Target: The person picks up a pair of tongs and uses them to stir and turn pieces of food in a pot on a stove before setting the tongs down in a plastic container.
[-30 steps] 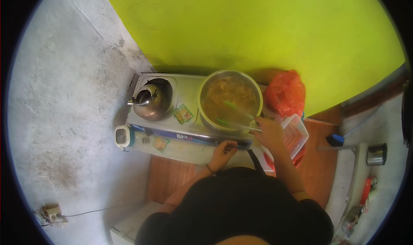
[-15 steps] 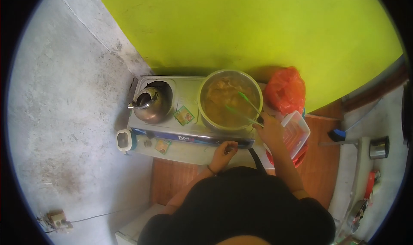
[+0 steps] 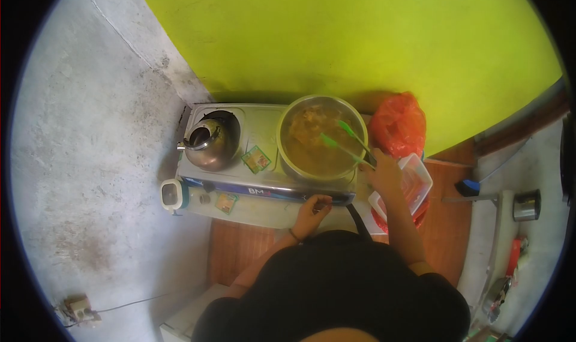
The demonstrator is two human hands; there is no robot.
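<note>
My right hand [image 3: 384, 173] is wrapped round the handle end of tongs [image 3: 338, 143] with green tips. The tips are spread apart over a large round metal pot [image 3: 280, 144]. Inside the pot is brown broth [image 3: 324, 162] with lumpy pieces of food [image 3: 311, 125] gathered toward its back and left. The pot stands on the right side of a two-burner gas stove [image 3: 270, 111]. By the stove's front edge, my left hand [image 3: 311, 215] has its fingers curled in; what they hold, if anything, is hidden.
A metal kettle [image 3: 211, 153] sits on the left burner. A green packet [image 3: 256, 159] lies between kettle and pot, another packet [image 3: 227, 203] in front. To the right are a red plastic bag [image 3: 399, 126] and a clear plastic container [image 3: 416, 183]. A white-and-teal item [image 3: 173, 196] stands at left.
The tongs have lifted out of the broth, and their green tips now show fully above it. My right hand has moved slightly up and right. My left hand stays in place.
</note>
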